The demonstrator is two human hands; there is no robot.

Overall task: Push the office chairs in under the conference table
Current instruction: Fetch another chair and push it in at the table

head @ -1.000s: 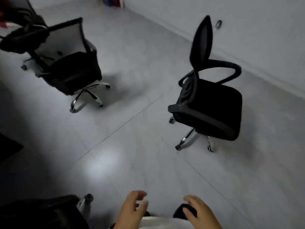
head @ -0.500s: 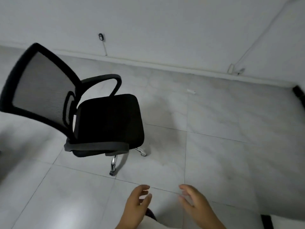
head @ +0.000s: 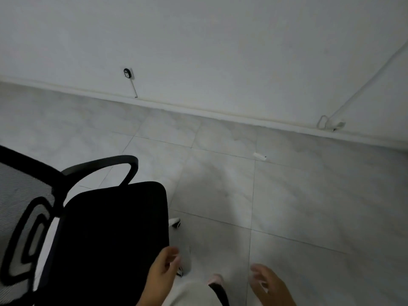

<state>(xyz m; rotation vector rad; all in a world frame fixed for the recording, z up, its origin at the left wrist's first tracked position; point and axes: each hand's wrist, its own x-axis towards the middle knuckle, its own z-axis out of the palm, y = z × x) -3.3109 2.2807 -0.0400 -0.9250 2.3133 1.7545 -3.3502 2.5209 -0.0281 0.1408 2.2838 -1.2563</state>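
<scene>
Standing at about eight o'clock in the head view: a black office chair (head: 110, 239), its seat filling the lower left, mesh backrest (head: 19, 202) running off the nine o'clock edge, one looped armrest (head: 103, 165) arching over the far side of the seat. Showing beyond the seat's right edge: a caster (head: 175, 222) on a white leg, resting on the pale tiled floor (head: 309, 206). Hovering at six o'clock, just at the seat's near right corner: the left hand (head: 163, 272), fingers loosely curled and apart, gripping nothing; whether touching the seat edge, impossible to tell through the blur. Hanging at about five o'clock, well clear of the chair: the right hand (head: 270, 286), spread open and blurred, holding nothing. Peeking out between the two hands: a foot in a light slipper (head: 215, 279). Lying on the floor towards two o'clock: a small white scrap (head: 259, 156). Running across at twelve o'clock: a white wall (head: 220, 51), carrying a small dark fitting (head: 127, 73) near eleven o'clock.
</scene>
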